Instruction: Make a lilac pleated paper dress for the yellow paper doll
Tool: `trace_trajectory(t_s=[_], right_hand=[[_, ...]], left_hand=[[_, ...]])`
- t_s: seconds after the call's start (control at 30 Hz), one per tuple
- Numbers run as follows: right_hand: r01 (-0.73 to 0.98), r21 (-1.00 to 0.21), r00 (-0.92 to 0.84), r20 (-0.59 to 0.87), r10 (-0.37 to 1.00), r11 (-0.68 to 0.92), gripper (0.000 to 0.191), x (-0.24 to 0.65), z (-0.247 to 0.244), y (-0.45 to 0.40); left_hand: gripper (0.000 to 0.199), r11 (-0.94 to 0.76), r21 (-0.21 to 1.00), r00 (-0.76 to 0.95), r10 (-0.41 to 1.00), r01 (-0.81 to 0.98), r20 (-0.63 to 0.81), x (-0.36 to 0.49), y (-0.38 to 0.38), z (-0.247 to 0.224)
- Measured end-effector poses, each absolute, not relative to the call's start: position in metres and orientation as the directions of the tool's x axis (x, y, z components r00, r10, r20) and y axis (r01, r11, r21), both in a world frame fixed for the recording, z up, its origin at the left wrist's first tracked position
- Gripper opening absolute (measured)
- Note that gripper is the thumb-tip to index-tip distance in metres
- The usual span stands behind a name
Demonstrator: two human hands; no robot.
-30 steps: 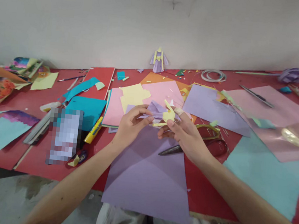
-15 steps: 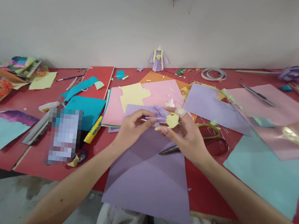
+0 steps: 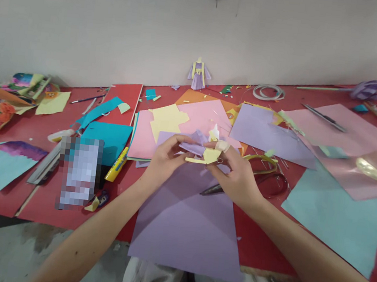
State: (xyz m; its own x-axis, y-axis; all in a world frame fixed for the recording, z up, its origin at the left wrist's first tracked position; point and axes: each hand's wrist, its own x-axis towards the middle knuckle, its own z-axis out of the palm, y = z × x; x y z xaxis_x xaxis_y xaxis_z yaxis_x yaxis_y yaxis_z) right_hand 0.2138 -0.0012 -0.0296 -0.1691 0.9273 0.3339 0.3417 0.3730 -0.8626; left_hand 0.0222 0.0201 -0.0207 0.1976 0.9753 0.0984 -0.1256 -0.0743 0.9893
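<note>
Between my hands is a small purple-and-yellow paper figure point(image 3: 211, 156), held above a large purple sheet point(image 3: 186, 221). My left hand point(image 3: 168, 159) has its fingers closed on the purple folded part and the end of a narrow yellow strip. With thumb and index finger, my right hand point(image 3: 238, 175) pinches the yellow end; a bandage point(image 3: 221, 145) wraps one finger. Scissors point(image 3: 213, 189) lie under my right hand, which hides part of them. A similar paper doll point(image 3: 198, 75) in a purple dress with yellow trim leans against the wall.
Left of my hands lie a yellow glue tube point(image 3: 116, 165), teal paper point(image 3: 108, 132) and a metal ruler point(image 3: 46, 166). Pink sheets point(image 3: 141, 140) are stacked behind them. A craft knife point(image 3: 324, 117) and a light blue sheet point(image 3: 332, 214) are at right, a coil point(image 3: 268, 93) at the back.
The paper figure has been turned and tilted in my fingers. Its yellow strip now points left toward my left thumb, and my right fingertips have shifted on the yellow end.
</note>
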Motion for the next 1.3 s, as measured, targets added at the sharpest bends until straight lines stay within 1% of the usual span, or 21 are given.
trace_trajectory(t_s=[0.1, 0.2, 0.3, 0.43, 0.5, 0.6, 0.7, 0.8, 0.9, 1.03, 1.17, 1.3], right_hand=[[0.435, -0.799, -0.158, 0.387, 0.908, 0.416, 0.025, 0.2153, -0.0299, -0.0008], [0.470, -0.753, -0.190, 0.423, 0.886, 0.460, 0.023, 0.2166, -0.0300, 0.0003], [0.476, -0.739, -0.204, 0.435, 0.877, 0.477, 0.025, 0.2173, -0.0305, 0.0013], [0.457, -0.753, -0.186, 0.439, 0.879, 0.473, 0.024, 0.2174, -0.0295, 0.0008], [0.422, -0.776, -0.178, 0.436, 0.882, 0.469, 0.020, 0.2168, -0.0283, -0.0004], [0.316, -0.849, -0.157, 0.392, 0.906, 0.422, 0.015, 0.2146, -0.0274, -0.0023], [0.186, -0.916, -0.134, 0.335, 0.933, 0.355, 0.015, 0.2117, -0.0286, -0.0027], [0.087, -0.947, -0.140, 0.295, 0.945, 0.308, 0.017, 0.2093, -0.0306, -0.0018], [0.024, -0.963, -0.147, 0.263, 0.954, 0.269, 0.018, 0.2082, -0.0308, -0.0013], [-0.035, -0.974, -0.145, 0.226, 0.963, 0.223, 0.018, 0.2083, -0.0275, -0.0015], [-0.040, -0.976, -0.118, 0.216, 0.969, 0.213, 0.018, 0.2088, -0.0253, -0.0009], [-0.027, -0.977, -0.122, 0.215, 0.969, 0.213, 0.020, 0.2085, -0.0277, 0.0001]], left_hand=[[0.029, -0.002, 0.988, 0.207, 0.978, -0.155, 0.035, 0.0251, 0.0180, -0.0220], [0.030, 0.036, 0.982, 0.213, 0.977, -0.185, 0.005, 0.0263, 0.0160, -0.0224], [0.032, 0.017, 0.980, 0.203, 0.979, -0.196, 0.023, 0.0260, 0.0157, -0.0227], [0.033, -0.064, 0.984, 0.185, 0.978, -0.168, 0.095, 0.0259, 0.0158, -0.0234], [0.027, -0.110, 0.983, 0.170, 0.976, -0.150, 0.136, 0.0263, 0.0150, -0.0235], [0.013, -0.155, 0.977, 0.140, 0.974, -0.145, 0.175, 0.0270, 0.0131, -0.0235], [0.007, -0.163, 0.975, 0.120, 0.976, -0.153, 0.182, 0.0279, 0.0115, -0.0237], [0.002, -0.171, 0.973, 0.123, 0.974, -0.157, 0.191, 0.0286, 0.0107, -0.0242], [0.006, -0.192, 0.970, 0.122, 0.970, -0.151, 0.211, 0.0278, 0.0106, -0.0241], [0.005, -0.214, 0.974, 0.166, 0.961, -0.075, 0.224, 0.0239, 0.0112, -0.0222], [0.014, -0.189, 0.980, 0.229, 0.953, -0.060, 0.198, 0.0220, 0.0134, -0.0212], [0.021, -0.121, 0.989, 0.180, 0.974, -0.089, 0.135, 0.0249, 0.0163, -0.0225]])
